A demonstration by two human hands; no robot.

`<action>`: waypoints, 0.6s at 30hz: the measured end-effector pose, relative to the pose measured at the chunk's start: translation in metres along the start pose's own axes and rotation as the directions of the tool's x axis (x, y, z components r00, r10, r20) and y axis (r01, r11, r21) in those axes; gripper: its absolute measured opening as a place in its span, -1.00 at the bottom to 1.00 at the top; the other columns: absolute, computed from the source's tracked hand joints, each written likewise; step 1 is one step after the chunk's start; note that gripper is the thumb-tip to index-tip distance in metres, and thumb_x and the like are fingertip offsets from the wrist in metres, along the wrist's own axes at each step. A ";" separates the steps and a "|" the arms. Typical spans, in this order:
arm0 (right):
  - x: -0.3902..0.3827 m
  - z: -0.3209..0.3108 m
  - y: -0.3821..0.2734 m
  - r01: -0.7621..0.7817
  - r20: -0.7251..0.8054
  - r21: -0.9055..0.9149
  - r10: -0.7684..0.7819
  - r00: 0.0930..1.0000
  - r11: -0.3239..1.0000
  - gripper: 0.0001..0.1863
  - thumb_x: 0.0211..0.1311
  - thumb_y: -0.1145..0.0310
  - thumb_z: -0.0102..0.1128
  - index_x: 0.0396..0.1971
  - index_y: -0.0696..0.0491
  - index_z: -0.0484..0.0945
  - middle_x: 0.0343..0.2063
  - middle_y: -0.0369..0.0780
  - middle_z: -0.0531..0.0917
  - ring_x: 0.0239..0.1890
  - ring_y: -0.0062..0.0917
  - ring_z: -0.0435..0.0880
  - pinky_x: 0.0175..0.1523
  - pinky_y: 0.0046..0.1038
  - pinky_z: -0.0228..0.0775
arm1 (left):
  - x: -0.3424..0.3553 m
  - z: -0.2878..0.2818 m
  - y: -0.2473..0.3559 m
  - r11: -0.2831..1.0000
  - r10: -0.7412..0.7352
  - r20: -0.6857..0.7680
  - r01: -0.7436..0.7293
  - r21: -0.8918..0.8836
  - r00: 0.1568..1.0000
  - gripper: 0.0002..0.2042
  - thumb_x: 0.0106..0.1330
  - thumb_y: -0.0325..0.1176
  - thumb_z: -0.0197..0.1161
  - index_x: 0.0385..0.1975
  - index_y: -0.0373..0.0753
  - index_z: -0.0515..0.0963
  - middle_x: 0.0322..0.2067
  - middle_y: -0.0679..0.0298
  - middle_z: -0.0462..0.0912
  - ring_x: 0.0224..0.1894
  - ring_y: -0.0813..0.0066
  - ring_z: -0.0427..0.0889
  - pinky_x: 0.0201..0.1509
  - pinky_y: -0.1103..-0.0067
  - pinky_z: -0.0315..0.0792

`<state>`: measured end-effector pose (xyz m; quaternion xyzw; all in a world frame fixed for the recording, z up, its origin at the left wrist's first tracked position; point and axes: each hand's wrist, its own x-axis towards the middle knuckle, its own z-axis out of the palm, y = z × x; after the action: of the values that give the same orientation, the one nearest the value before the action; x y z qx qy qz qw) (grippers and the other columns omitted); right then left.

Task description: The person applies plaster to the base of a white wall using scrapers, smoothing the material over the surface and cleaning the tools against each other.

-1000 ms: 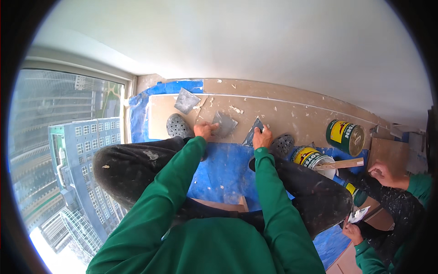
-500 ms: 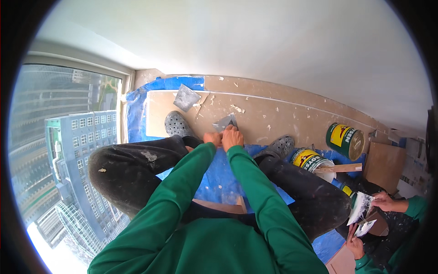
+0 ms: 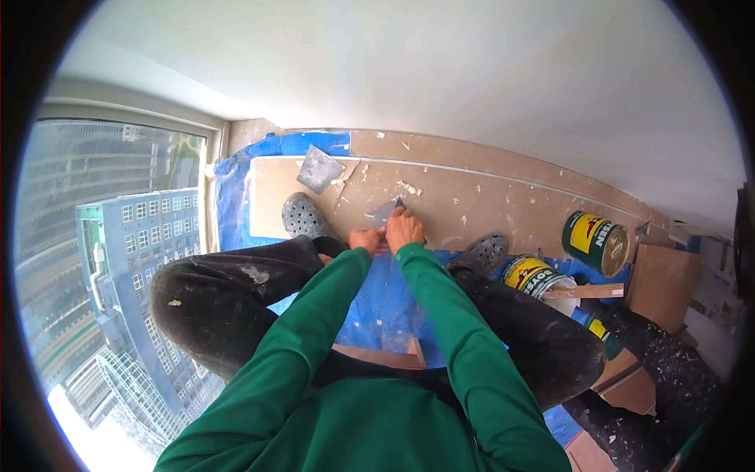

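My right hand [image 3: 403, 230] is closed around a putty knife, whose grey triangular blade [image 3: 382, 213] lies over the brown board [image 3: 464, 202]. Close beside it, my left hand [image 3: 366, 239] is bent in toward the blade's near side. Its fingers are curled, and whatever they pinch is hidden. A square grey metal plate [image 3: 320, 169] rests on the board beyond my left foot. Pale putty flakes [image 3: 409, 188] are scattered over the board past the knife.
To the right stand a closed paint can [image 3: 594, 242] and an open one [image 3: 535, 277] with a wooden stick [image 3: 586, 290] across it. Blue sheeting [image 3: 383, 307] covers the floor between my legs. A window [image 3: 118, 236] is at left, a white wall [image 3: 440, 79] ahead. Another person's splattered legs [image 3: 668, 370] are at lower right.
My right hand has turned slightly, and the blade shows narrower now. The other person's hands, with their putty-covered blades, have gone out of view at lower right.
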<state>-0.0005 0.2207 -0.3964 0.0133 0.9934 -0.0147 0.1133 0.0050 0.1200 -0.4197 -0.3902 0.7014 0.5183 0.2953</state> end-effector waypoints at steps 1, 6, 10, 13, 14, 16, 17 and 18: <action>-0.011 -0.011 -0.015 0.051 0.039 0.031 -0.052 0.998 0.998 -0.73 0.08 0.30 0.13 -0.36 0.22 0.45 -0.45 -0.07 0.63 -0.42 -0.29 0.69 -0.34 -0.38 0.56 | 0.021 -0.006 -0.021 0.987 0.121 -0.124 -0.106 0.121 0.985 -0.74 0.05 -0.36 0.28 -0.51 -0.54 0.60 -0.57 -0.01 0.65 -0.52 0.17 0.68 -0.44 0.37 0.54; -0.002 -0.003 0.000 0.007 0.047 0.095 -0.012 0.999 0.995 -0.70 0.08 0.24 0.14 -0.37 0.21 0.47 -0.49 -0.11 0.63 -0.44 -0.35 0.69 -0.36 -0.39 0.56 | 0.020 0.002 -0.032 0.998 0.027 -0.051 -0.029 -0.057 0.998 -0.79 0.04 -0.48 0.13 -0.57 -0.57 0.59 -0.60 -0.01 0.63 -0.58 0.21 0.66 -0.52 0.39 0.51; -0.003 -0.013 -0.013 0.079 0.020 -0.004 -0.079 0.997 0.997 -0.78 0.09 0.33 0.06 -0.41 0.22 0.48 -0.53 -0.14 0.62 -0.47 -0.44 0.68 -0.41 -0.48 0.55 | 0.047 0.002 -0.048 0.964 0.249 -0.169 -0.228 0.135 0.954 -0.78 0.03 -0.47 0.15 -0.59 -0.57 0.58 -0.62 -0.01 0.62 -0.60 0.23 0.64 -0.56 0.40 0.49; 0.000 -0.007 -0.001 0.106 0.002 0.029 -0.106 0.994 0.994 -0.77 0.08 0.32 0.06 -0.42 0.22 0.48 -0.54 -0.13 0.61 -0.48 -0.44 0.67 -0.44 -0.46 0.53 | 0.034 0.002 -0.041 0.998 0.056 -0.118 -0.053 0.028 0.991 -0.77 0.00 -0.42 0.19 -0.58 -0.54 0.59 -0.61 -0.04 0.63 -0.56 0.21 0.66 -0.48 0.38 0.50; -0.007 0.001 -0.001 0.075 0.005 -0.006 -0.075 0.997 0.997 -0.77 0.07 0.32 0.06 -0.42 0.21 0.48 -0.54 -0.13 0.61 -0.48 -0.44 0.66 -0.45 -0.47 0.52 | 0.022 0.003 -0.030 0.998 -0.053 -0.069 0.050 -0.043 0.996 -0.76 -0.01 -0.39 0.20 -0.57 -0.53 0.60 -0.60 -0.05 0.64 -0.53 0.20 0.67 -0.44 0.37 0.51; -0.004 0.012 0.000 0.016 -0.029 -0.086 -0.018 0.999 0.996 -0.77 0.06 0.32 0.07 -0.43 0.21 0.48 -0.54 -0.13 0.61 -0.48 -0.44 0.66 -0.46 -0.47 0.51 | 0.002 0.006 -0.005 0.990 0.089 -0.102 -0.077 0.116 0.991 -0.75 -0.04 -0.34 0.22 -0.55 -0.48 0.61 -0.57 -0.08 0.63 -0.47 0.17 0.68 -0.34 0.34 0.50; -0.009 0.010 -0.008 0.021 -0.019 -0.092 -0.022 1.000 0.996 -0.76 0.06 0.32 0.07 -0.42 0.22 0.48 -0.54 -0.13 0.61 -0.48 -0.43 0.66 -0.47 -0.48 0.51 | -0.005 -0.001 -0.006 0.973 0.146 -0.131 -0.119 0.199 0.981 -0.74 -0.05 -0.32 0.22 -0.54 -0.46 0.61 -0.56 -0.10 0.63 -0.43 0.16 0.69 -0.29 0.33 0.50; -0.013 0.008 -0.014 0.025 -0.009 -0.099 -0.026 1.000 0.995 -0.75 0.06 0.32 0.07 -0.40 0.23 0.49 -0.54 -0.13 0.61 -0.49 -0.43 0.65 -0.47 -0.49 0.50 | -0.001 -0.005 -0.013 0.959 0.167 -0.147 -0.126 0.254 0.975 -0.73 -0.05 -0.30 0.23 -0.53 -0.45 0.61 -0.55 -0.11 0.63 -0.41 0.15 0.69 -0.26 0.32 0.50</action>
<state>0.0135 0.2060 -0.4008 -0.0047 0.9935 0.0330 0.1085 0.0165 0.1128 -0.4240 -0.3401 0.8089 0.4144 0.2417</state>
